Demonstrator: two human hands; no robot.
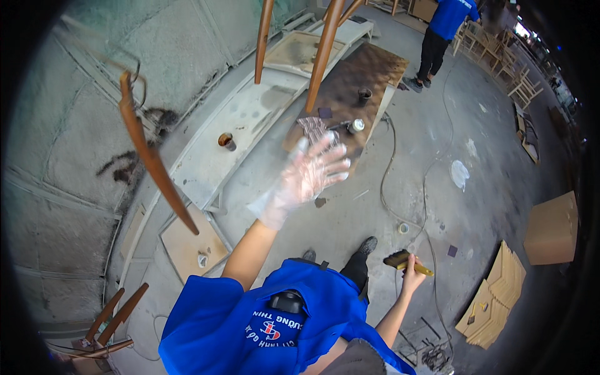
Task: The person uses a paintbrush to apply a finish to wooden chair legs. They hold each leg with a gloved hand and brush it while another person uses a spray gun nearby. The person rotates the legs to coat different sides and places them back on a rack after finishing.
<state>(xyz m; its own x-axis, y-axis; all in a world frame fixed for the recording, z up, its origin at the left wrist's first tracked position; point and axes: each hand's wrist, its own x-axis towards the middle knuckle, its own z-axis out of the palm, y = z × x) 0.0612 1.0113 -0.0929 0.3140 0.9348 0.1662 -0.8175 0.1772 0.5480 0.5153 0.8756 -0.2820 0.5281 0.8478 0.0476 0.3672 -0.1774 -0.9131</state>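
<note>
My left hand, in a clear plastic glove, is stretched forward with its fingers spread and nothing in it. Beyond its fingertips, a crumpled striped cloth lies on a brown-stained board, beside a small white-topped container. Out to my right, my bare right hand is closed round the yellow handle of a paintbrush with dark bristles. Several brown wooden pieces hang at the left and top, among them a curved leg to the left of my gloved hand.
A dark-stained cup stands on the pale bench; another dark cup is on the board. Hoses trail over the floor. Cardboard lies at right. A person in blue stands at the back near wooden chairs.
</note>
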